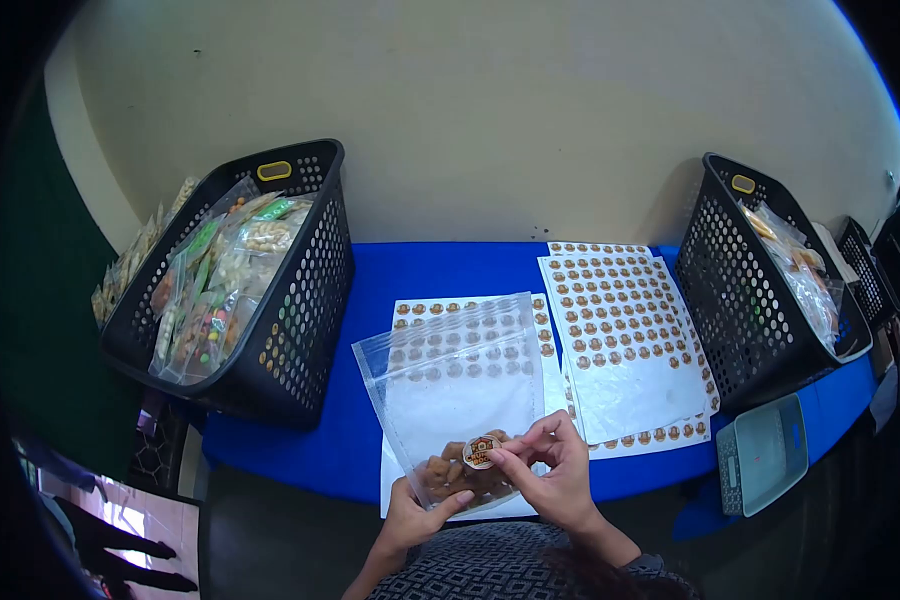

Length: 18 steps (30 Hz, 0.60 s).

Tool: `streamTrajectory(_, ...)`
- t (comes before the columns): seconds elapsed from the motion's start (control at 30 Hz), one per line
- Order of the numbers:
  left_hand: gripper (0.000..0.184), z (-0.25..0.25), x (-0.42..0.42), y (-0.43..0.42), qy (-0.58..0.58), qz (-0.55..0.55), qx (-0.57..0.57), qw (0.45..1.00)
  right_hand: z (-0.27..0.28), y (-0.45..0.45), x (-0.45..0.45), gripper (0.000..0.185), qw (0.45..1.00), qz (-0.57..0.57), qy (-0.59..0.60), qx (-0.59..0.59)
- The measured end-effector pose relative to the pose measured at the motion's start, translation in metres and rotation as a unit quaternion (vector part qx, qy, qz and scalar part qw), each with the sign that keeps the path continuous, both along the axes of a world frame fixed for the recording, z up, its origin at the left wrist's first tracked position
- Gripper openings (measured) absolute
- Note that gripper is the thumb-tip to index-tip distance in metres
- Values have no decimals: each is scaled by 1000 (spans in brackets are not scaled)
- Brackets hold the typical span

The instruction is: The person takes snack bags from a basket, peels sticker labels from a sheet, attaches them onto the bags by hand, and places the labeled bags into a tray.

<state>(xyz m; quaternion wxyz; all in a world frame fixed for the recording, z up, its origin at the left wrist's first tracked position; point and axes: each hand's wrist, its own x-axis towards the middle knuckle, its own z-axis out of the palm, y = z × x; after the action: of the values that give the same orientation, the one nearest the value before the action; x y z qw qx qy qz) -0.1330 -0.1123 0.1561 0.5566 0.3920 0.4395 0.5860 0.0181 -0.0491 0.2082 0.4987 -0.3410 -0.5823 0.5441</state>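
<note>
A clear zip bag with brown snack pieces at its bottom lies tilted over the sticker sheets. My left hand grips its lower left corner, thumb on top. Between the thumb and fingers of my right hand is a round sticker with a brown and orange print. That sticker is over the front of the bag, by the snack pieces; whether its whole face touches the plastic I cannot tell. Under the bag is a white sheet of round stickers, partly seen through the plastic.
More sticker sheets lie to the right on the blue tablecloth. A black basket of packed bags stands at the left, another black basket at the right. A grey-green tray sits at the right front edge.
</note>
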Motion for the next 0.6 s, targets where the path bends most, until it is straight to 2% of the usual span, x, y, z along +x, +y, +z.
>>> streamTrajectory(0.07, 33, 0, -4, -1, 16, 0, 5, 1000, -2, -2, -2, 23, 1000, -5, -5, 4)
streamTrajectory(0.13, 28, 1, -10, -1, 102, -7, 6, 995, -4, -4, -2, 22, 1000, -13, -10, 8)
streamTrajectory(0.27, 34, -4, -20, 2, 154, -68, 4, 986, -12, -11, -1, 22, 998, -39, -45, -8)
streamTrajectory(0.37, 32, -9, -22, 7, 197, -63, 45, 977, -21, -15, 1, 26, 995, -75, -59, -11)
streamTrajectory(0.43, 28, -12, -25, 10, 299, -53, 113, 946, -20, -16, 3, 32, 977, -127, -163, 46)
streamTrajectory(0.47, 27, -11, -26, 10, 299, -66, 131, 943, -11, -17, 12, 41, 964, -85, -237, -91)
streamTrajectory(0.5, 27, -8, -24, 10, 297, -76, 137, 942, -11, -19, 16, 41, 963, -97, -236, -91)
streamTrajectory(0.57, 26, -3, -17, 11, 273, -104, 93, 952, -16, -22, 25, 51, 909, -265, -307, 95)
streamTrajectory(0.6, 26, -4, -12, 13, 267, -118, 101, 951, -23, -24, 33, 67, 944, -235, -222, 61)
